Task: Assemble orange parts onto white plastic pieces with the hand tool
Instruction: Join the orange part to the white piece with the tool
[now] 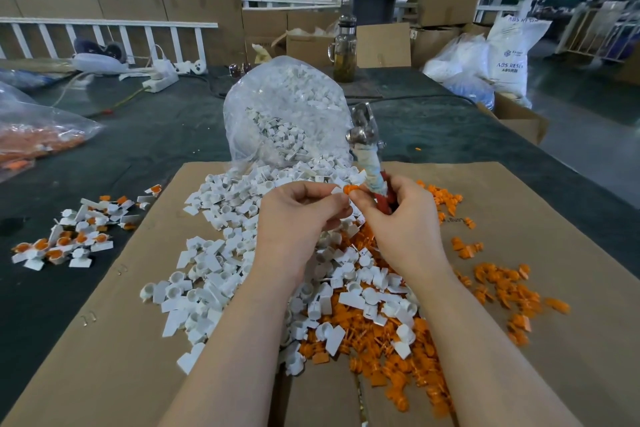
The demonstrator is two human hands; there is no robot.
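Centre of frame, above the loose piles: left hand point(301, 215) pinches a white piece point(337, 191) between thumb and fingertips. Right hand point(398, 218) pinches an orange part point(351, 189) at its fingertips, touching the white piece, while its other fingers curl round the red grips of the hand tool point(367, 156). The tool's metal head stands upright above the hands, in front of the bag point(284, 104) of white pieces at upper centre.

Step in hand, by my reading: seating the orange part on the white piece by finger, ahead of pressing with the tool. Whether it is seated yet cannot be told; the joint is small and partly hidden by fingers.

Notes for doing it well:
- Line the orange part square to the white piece's socket before any force.
- Keep the left pinch low on the piece, clear of the tool's head.
- Tool sits awkwardly in the palm; regrip it before pressing.

Stock: white heap lower centre, orange heap point(398, 350) lower right, both on cardboard point(104, 357). Finished pieces point(65, 236) lie at mid left.
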